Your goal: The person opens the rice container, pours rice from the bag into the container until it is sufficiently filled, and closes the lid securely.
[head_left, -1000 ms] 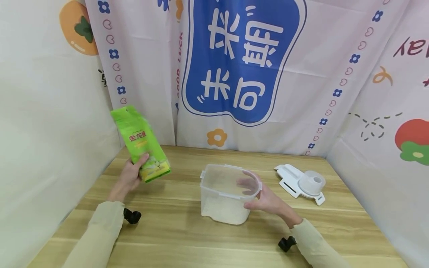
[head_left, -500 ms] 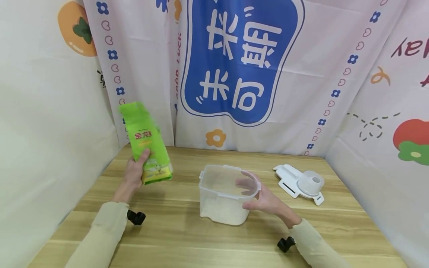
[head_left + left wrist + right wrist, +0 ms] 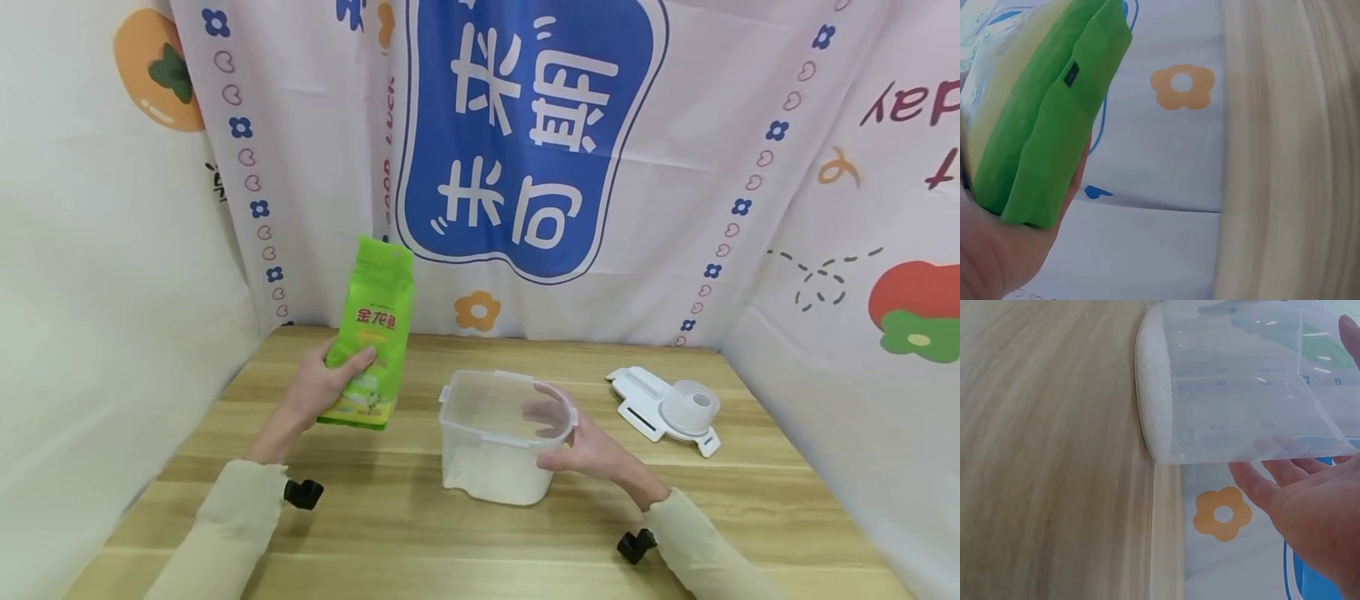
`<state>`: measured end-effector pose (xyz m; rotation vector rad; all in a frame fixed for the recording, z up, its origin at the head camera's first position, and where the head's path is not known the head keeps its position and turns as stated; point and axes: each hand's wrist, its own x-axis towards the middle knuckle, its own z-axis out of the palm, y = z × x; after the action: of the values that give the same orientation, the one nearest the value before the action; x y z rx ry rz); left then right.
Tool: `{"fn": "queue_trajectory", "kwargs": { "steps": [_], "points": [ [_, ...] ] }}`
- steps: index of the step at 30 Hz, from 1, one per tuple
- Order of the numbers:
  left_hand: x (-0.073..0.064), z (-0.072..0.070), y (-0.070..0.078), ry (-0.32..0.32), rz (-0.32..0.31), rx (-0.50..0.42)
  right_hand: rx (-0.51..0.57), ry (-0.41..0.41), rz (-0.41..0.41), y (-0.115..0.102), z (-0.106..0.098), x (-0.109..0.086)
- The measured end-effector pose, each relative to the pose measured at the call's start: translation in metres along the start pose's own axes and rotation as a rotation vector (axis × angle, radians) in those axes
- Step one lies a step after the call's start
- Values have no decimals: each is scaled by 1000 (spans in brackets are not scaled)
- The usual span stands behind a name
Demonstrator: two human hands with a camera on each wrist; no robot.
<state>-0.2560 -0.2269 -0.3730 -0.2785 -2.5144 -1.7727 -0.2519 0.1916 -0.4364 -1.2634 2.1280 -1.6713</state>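
A green rice bag [image 3: 378, 321] with red and yellow print is in my left hand [image 3: 322, 383], raised above the table. The thumb lies across its front, and the bag leans slightly to the right. In the left wrist view the green side of the bag [image 3: 1054, 119] shows, with the palm beneath. A clear plastic container [image 3: 480, 454] stands upright with its top open. White grains [image 3: 1155, 394] form a layer at its bottom. My right hand [image 3: 581, 437] holds the container's rounded right end, thumb at the front and fingers behind.
A white lid [image 3: 645, 400] with a clear cup [image 3: 690, 406] on it lies on the wooden table [image 3: 420, 550], right of the container. A printed cloth wall [image 3: 330, 167] closes off the back, and pale walls stand at both sides.
My left hand has carried the rice bag rightward, closer to the container, and the bag has turned from leaning left to nearly upright. The right hand stays at the container.
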Motion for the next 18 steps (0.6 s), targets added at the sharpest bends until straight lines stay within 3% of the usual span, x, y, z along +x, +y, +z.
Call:
{"fn": "queue_trajectory", "kwargs": {
  "steps": [7, 18],
  "points": [
    [-3, -4, 14, -16, 90, 94, -2, 5, 13, -1, 0, 0],
    [-5, -9, 42, -56, 131, 316, -6, -12, 2, 0, -1, 0]
  ]
}}
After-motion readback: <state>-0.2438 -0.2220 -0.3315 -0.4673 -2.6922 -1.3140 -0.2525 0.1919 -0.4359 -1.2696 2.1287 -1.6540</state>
